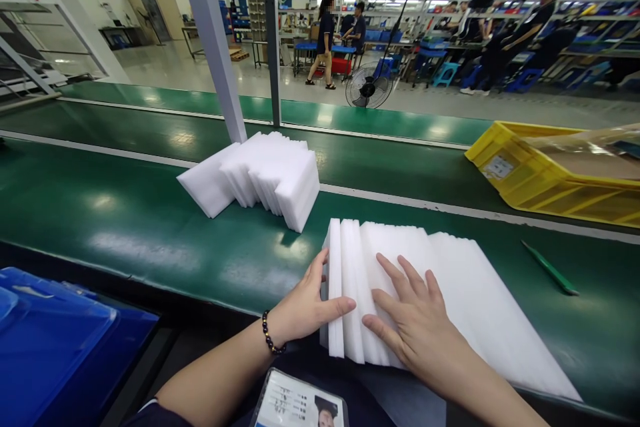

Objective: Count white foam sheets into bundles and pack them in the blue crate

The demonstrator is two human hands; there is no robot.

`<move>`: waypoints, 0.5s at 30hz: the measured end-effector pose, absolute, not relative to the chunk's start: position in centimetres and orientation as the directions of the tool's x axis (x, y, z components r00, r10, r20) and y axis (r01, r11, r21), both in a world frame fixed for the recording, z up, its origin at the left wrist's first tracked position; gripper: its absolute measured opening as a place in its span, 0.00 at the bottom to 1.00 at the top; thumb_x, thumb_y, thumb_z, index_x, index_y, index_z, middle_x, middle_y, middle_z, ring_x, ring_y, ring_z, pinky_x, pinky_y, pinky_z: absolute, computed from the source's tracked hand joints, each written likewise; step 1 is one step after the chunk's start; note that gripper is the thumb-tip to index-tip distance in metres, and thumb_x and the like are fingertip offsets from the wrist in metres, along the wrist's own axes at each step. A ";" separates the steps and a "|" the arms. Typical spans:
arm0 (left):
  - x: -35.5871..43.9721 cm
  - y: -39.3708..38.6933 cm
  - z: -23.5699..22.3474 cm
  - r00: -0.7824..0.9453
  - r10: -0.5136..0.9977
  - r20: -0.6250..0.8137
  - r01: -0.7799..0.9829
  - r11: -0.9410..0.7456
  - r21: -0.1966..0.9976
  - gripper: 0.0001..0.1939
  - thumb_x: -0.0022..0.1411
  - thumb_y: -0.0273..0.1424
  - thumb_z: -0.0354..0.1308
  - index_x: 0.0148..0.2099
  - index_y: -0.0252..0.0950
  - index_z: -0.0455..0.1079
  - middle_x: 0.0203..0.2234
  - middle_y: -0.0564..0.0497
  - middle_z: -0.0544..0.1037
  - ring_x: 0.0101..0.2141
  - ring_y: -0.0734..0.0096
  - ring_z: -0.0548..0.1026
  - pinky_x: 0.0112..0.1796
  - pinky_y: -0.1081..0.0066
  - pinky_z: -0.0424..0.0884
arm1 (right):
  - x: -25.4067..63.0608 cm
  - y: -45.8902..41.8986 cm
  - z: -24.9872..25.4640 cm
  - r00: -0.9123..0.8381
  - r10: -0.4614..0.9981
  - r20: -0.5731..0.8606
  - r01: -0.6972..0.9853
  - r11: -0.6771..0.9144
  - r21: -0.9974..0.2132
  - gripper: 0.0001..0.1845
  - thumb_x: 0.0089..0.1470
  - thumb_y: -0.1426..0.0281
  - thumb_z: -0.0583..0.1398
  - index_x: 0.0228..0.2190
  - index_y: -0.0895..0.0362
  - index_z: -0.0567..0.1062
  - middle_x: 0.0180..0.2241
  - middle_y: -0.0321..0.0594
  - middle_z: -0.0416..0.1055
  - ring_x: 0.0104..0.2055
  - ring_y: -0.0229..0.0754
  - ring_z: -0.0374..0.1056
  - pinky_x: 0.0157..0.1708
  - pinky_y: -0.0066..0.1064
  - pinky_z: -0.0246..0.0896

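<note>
A fanned row of white foam sheets point(465, 280) lies on the green conveyor belt point(125, 213) in front of me. My left hand point(305, 307) presses against the left end of the row, its thumb laid across the first sheets and its fingers behind them. My right hand point(415, 323) lies flat on top of the sheets with its fingers spread. A second leaning stack of white foam sheets point(260, 177) stands farther back on the belt, to the left, apart from both hands.
A yellow plastic crate point(530, 173) with a plastic bag in it sits at the right on the belt. A green pen point(550, 269) lies right of the sheets. A blue bin point(55, 333) is at lower left. A grey post point(213, 40) rises behind the far stack. People work in the background beside a floor fan point(369, 85).
</note>
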State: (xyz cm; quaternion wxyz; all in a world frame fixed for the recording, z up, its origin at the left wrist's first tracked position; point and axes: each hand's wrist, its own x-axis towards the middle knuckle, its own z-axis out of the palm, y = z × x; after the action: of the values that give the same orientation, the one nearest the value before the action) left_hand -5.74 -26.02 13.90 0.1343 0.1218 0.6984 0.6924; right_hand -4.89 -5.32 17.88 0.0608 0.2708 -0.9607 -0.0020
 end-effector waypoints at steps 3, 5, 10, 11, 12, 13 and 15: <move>-5.8 -26.3 14.0 -0.932 0.363 -0.022 -0.026 -0.006 1.000 0.47 0.50 0.40 0.61 0.64 0.41 0.35 0.60 0.42 0.50 0.54 0.51 0.59 0.53 0.53 0.57 | -4.9 -4.7 17.4 -0.826 -0.544 0.147 -0.539 0.839 0.072 0.19 0.54 0.55 0.49 0.39 0.52 0.71 0.59 0.47 0.48 0.61 0.61 0.39 0.51 0.62 0.40; -5.8 -26.5 14.0 -0.930 0.367 -0.013 -0.024 -0.026 0.999 0.47 0.50 0.40 0.61 0.64 0.41 0.36 0.60 0.42 0.51 0.54 0.51 0.59 0.53 0.53 0.57 | -4.8 -4.6 17.2 -0.822 -0.540 0.180 -0.533 0.841 0.086 0.23 0.55 0.58 0.48 0.48 0.55 0.65 0.59 0.48 0.48 0.61 0.58 0.38 0.53 0.60 0.42; -5.8 -26.6 13.8 -0.927 0.374 -0.006 -0.032 -0.064 0.997 0.46 0.50 0.41 0.61 0.64 0.40 0.38 0.60 0.42 0.50 0.55 0.49 0.58 0.53 0.52 0.57 | -4.4 -5.7 17.5 -0.822 -0.547 0.157 -0.548 0.835 0.043 0.20 0.56 0.62 0.47 0.50 0.48 0.63 0.59 0.43 0.47 0.62 0.55 0.38 0.53 0.59 0.41; -5.8 -26.6 13.8 -0.927 0.374 -0.005 -0.034 -0.069 0.997 0.45 0.51 0.41 0.60 0.64 0.40 0.39 0.60 0.42 0.50 0.55 0.50 0.57 0.53 0.52 0.57 | -4.4 -6.0 17.7 -0.827 -0.545 0.138 -0.548 0.836 0.021 0.18 0.56 0.60 0.47 0.47 0.47 0.66 0.59 0.42 0.47 0.62 0.56 0.37 0.53 0.60 0.40; -5.9 -26.5 13.8 -0.927 0.375 -0.002 -0.032 -0.073 0.997 0.45 0.51 0.41 0.60 0.64 0.40 0.39 0.60 0.42 0.51 0.55 0.50 0.57 0.53 0.53 0.57 | -4.5 -6.4 17.9 -0.835 -0.537 0.118 -0.541 0.841 -0.004 0.18 0.56 0.57 0.47 0.44 0.46 0.68 0.59 0.42 0.47 0.61 0.58 0.37 0.53 0.60 0.39; -6.0 -26.5 13.8 -0.925 0.380 0.005 -0.027 -0.078 0.997 0.44 0.52 0.41 0.60 0.64 0.39 0.39 0.60 0.42 0.51 0.55 0.52 0.58 0.53 0.54 0.57 | -4.7 -6.8 18.0 -0.848 -0.521 0.099 -0.526 0.850 -0.030 0.19 0.55 0.54 0.48 0.42 0.47 0.70 0.59 0.43 0.47 0.61 0.60 0.36 0.52 0.61 0.37; -6.1 -26.4 13.7 -0.918 0.396 0.025 -0.008 -0.081 0.997 0.42 0.54 0.40 0.58 0.63 0.38 0.39 0.60 0.42 0.51 0.55 0.54 0.58 0.54 0.57 0.57 | -4.9 -7.5 18.3 -0.876 -0.478 0.066 -0.482 0.873 -0.074 0.23 0.52 0.50 0.48 0.39 0.49 0.71 0.59 0.46 0.47 0.61 0.63 0.35 0.52 0.63 0.33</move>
State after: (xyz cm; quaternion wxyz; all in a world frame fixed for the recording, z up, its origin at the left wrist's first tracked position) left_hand -6.13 -26.43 13.70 0.1402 0.1461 0.6632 0.7205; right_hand -4.94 -7.54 18.32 0.0229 0.2482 -0.9674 0.0441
